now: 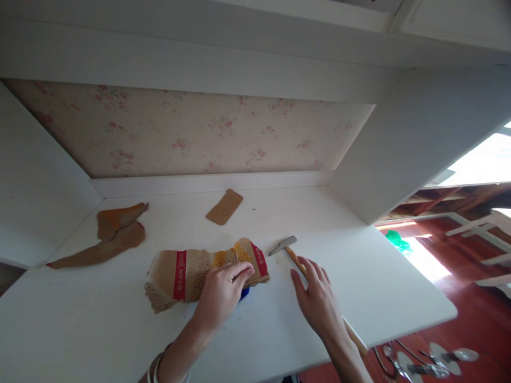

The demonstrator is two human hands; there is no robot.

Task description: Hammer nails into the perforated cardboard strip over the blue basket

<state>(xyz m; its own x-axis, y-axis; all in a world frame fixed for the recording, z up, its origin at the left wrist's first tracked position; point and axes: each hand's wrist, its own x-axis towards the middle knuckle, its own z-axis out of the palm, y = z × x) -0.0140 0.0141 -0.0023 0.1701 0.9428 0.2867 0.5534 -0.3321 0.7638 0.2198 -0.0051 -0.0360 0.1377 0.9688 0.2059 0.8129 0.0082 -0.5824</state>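
A torn strip of brown cardboard [197,271] with red and yellow printing and many small punched holes lies on the white tabletop. My left hand [223,290] rests on its right part, thumb and fingertips pinched together; whatever is between them is hidden. A bit of a blue object [244,293] shows under the cardboard beside that hand. To the right lies a hammer [290,250] with a metal head and a long wooden handle. My right hand [317,295] is over the handle, its thumb apart from the fingers, which lie loosely across the wood.
A small perforated cardboard piece [225,207] lies toward the back. Torn cardboard scraps [115,234] are at the left. White side panels and a low back ledge [215,183] bound the tabletop [383,287]. Beyond its right edge are a red floor and a chrome lamp-like fixture [431,364].
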